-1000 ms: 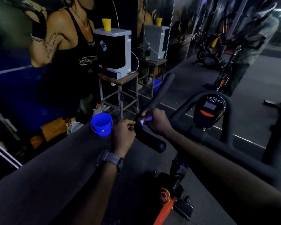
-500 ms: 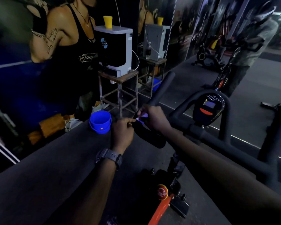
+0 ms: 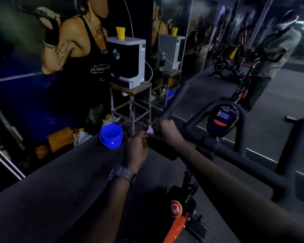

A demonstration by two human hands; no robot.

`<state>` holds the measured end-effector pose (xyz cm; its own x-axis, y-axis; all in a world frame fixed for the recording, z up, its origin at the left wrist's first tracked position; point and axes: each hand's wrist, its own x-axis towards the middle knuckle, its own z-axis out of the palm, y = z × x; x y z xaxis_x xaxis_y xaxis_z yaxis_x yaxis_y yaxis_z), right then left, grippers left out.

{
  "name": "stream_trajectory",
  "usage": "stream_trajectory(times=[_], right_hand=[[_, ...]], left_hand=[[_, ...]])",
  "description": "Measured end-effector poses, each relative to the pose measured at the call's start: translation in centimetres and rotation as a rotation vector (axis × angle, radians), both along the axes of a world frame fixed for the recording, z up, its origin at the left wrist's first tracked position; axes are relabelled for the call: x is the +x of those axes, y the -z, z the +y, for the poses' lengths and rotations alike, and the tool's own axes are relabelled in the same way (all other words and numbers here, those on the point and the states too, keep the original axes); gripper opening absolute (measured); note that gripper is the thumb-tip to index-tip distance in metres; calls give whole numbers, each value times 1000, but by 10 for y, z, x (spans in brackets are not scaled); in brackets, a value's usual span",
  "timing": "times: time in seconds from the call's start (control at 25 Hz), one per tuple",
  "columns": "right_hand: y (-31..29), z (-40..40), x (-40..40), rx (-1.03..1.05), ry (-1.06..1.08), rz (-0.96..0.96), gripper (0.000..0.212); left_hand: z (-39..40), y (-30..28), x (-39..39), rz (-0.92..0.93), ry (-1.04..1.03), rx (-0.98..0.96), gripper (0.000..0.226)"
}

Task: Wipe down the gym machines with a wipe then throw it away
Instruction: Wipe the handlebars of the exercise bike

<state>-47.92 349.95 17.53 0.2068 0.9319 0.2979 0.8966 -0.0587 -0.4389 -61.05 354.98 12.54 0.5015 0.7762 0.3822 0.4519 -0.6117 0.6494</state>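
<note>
Dim gym floor; both hands meet at the exercise bike's handlebar (image 3: 172, 100), right hand (image 3: 167, 131) and left hand (image 3: 136, 149) fingers pinching a pale wipe (image 3: 150, 132); blue bucket (image 3: 111, 135) at nine o'clock.

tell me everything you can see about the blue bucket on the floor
The blue bucket looks like smooth plastic, round, with a ribbed band and a small orange mark low on its side. It stands upright and open-topped on the dark floor, beside the wooden stool's legs and left of the hands. Its inside is too dark to read. Nothing touches it.
</note>
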Motion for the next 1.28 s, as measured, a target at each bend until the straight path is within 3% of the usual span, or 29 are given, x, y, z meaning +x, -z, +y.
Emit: stream_trajectory(times=[0.12,0.24,0.36,0.44,0.6,0.68,0.76,0.84,0.96,1.08,1.16,1.28], right_hand=[[-12,-31,22,-17,-174,-227,12],[-22,-55,33,-128,-324,-244,13],[-9,-5,9,-313,-234,-426,15],[-8,11,-9,-360,-213,-450,19],[-11,-58,11,-249,-302,-579,30],[-11,-67,15,-153,-286,-459,41],[-9,-37,7,-212,-189,-261,39],[2,-12,-6,-222,-78,-230,36],[2,-44,2,-181,-48,-238,23],[2,-84,15,-152,-186,-278,12],[-1,-69,12,-96,-74,-187,23],[6,-60,6,68,47,-79,12]], left_hand=[[6,-1,-6,-31,104,-136,56],[10,1,-9,45,115,-160,57],[16,0,-8,23,105,-116,38],[13,-1,-8,22,80,-112,33],[0,9,-10,-41,132,-10,40],[-3,14,-7,-93,141,53,34],[-5,16,-4,-125,103,41,29],[-5,18,-5,-66,39,12,26],[1,24,-12,21,65,10,35],[-7,23,-8,-47,108,87,34],[-13,12,-1,-91,158,135,28],[-15,2,5,-111,218,205,22]])
